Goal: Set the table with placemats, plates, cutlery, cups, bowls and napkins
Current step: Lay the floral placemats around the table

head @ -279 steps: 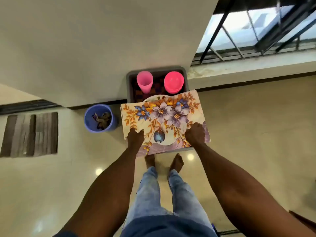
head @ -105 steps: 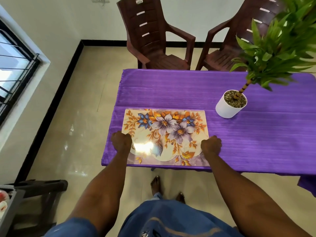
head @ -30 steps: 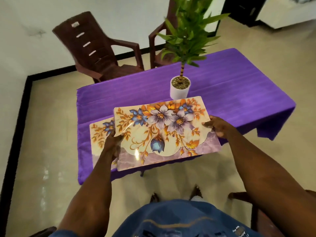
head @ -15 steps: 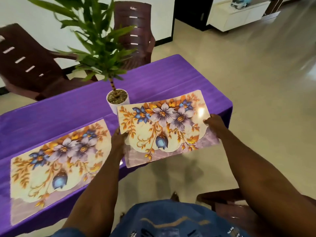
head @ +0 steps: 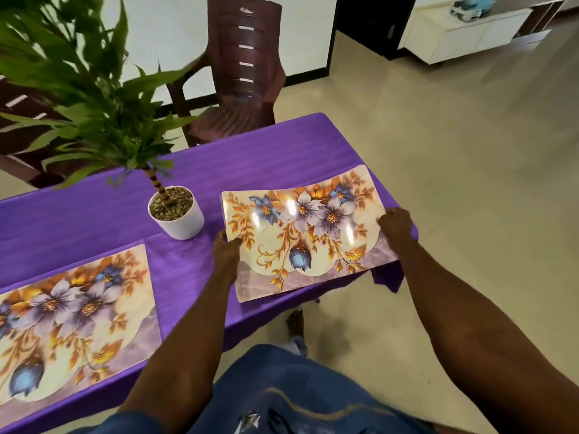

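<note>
Over the purple table's [head: 275, 151] right end, 1 floral placemat [head: 308, 233] is gripped at both short edges by the left hand [head: 226, 250] and right hand [head: 395, 222].

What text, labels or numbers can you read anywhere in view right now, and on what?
None can be read.
Chair back: a small pale label near the top, too blurred to read.
Jeans: pale marks near the bottom edge, not readable.
Held placemat and laid placemat: floral print only, no text.
</note>
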A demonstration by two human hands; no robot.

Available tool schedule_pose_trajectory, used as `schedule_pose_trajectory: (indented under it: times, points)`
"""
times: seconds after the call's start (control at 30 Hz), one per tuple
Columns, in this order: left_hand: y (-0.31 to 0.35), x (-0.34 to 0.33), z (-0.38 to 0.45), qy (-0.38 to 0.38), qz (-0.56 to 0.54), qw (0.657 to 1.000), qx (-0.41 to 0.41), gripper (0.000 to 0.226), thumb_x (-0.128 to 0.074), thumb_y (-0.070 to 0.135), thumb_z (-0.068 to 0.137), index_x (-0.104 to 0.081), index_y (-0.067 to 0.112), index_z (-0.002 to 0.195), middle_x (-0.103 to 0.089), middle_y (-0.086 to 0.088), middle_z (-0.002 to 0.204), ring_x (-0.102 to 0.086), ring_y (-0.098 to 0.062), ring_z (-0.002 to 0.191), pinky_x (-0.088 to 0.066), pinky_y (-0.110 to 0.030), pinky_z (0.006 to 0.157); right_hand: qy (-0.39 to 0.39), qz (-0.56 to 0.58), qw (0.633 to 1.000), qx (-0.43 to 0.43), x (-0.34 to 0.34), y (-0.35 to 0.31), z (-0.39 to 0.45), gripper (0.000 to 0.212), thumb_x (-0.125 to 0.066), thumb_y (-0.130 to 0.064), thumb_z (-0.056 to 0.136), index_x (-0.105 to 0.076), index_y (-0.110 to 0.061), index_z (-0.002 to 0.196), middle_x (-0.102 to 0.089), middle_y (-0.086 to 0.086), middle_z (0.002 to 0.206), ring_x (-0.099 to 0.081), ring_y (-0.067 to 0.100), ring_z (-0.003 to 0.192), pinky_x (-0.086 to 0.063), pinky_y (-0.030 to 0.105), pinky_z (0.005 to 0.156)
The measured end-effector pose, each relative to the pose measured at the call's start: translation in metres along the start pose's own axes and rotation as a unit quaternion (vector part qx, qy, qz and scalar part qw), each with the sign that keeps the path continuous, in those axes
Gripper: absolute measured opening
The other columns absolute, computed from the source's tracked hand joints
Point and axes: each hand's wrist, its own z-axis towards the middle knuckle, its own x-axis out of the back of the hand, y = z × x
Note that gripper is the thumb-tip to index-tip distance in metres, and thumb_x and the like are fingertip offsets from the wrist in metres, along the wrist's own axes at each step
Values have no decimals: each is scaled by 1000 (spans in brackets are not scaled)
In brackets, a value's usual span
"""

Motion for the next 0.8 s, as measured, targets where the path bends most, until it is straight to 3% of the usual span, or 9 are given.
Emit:
schedule_pose_trajectory:
  times: [0.07, 0.27, 0.33, 0.4, 0.53, 0.6, 0.7, 0.8]
  points:
    - [-1, -17, 14, 12, 19, 1000, 0, 37, -68, 5, 87, -55, 5, 121, -67, -13, 110, -67, -27, 91, -56, -33, 68, -3, -2, 1000, -2, -5, -8, 22, 23, -58, 5, 80, -67, 11, 101, -67, 24, 104, -62, 39, 100, -48, 38, 83]
    - [-5, -45, 34, 85, 76, 993, 13, 24, -66, 4, 84, -57, 11, 106, -68, -12, 103, -64, -25, 86, -54, -37, 71, -46, -36, 998, -8, -30, -4, 95, 20, -58, 3, 75, -68, 7, 91, -67, 26, 101, -63, 41, 100, -47, 37, 82]
    - [-11, -49, 34, 118, 109, 987, 15, 30, -66, 10, 81, -59, 10, 110, -69, -12, 106, -66, -30, 92, -55, -44, 78, -69, -68, 995, -6, -39, 2, 112, 17, -57, 3, 74, -66, 9, 87, -65, 24, 96, -62, 42, 98, -43, 35, 79]
    - [-16, -52, 25, 139, 147, 979, 10, 32, -65, 11, 83, -60, 8, 115, -67, -8, 105, -65, -29, 94, -52, -39, 76, -93, -90, 991, 12, -42, 5, 118, 19, -56, -3, 73, -63, 11, 84, -62, 23, 89, -61, 41, 91, -42, 37, 76]
    - [-21, -60, 5, 183, 215, 959, -18, 38, -64, 13, 84, -57, 10, 122, -65, -10, 116, -60, -29, 105, -45, -33, 81, -136, -130, 980, 63, -42, 12, 121, 30, -52, -10, 80, -64, 13, 96, -64, 28, 104, -60, 43, 101, -44, 40, 85]
    - [-27, -65, -3, 195, 242, 950, -28, 41, -63, 14, 85, -54, 10, 125, -63, -13, 121, -58, -31, 111, -45, -37, 86, -129, -129, 980, 79, -41, 12, 119, 38, -47, -14, 79, -62, 14, 100, -63, 30, 107, -59, 43, 103, -44, 41, 88]
    - [-31, -78, -14, 228, 304, 925, -18, 46, -62, 14, 90, -51, 7, 134, -53, -20, 129, -48, -37, 121, -42, -43, 95, -120, -154, 976, 101, -37, 15, 119, 36, -54, -5, 85, -58, 13, 116, -59, 30, 121, -55, 43, 114, -41, 41, 97]
    - [-35, -91, -23, 252, 345, 904, -6, 47, -63, 18, 92, -51, 10, 137, -51, -23, 124, -47, -40, 118, -43, -43, 92, -122, -169, 972, 105, -29, 27, 123, 42, -56, -5, 85, -54, 7, 126, -57, 25, 126, -54, 41, 118, -43, 42, 99]
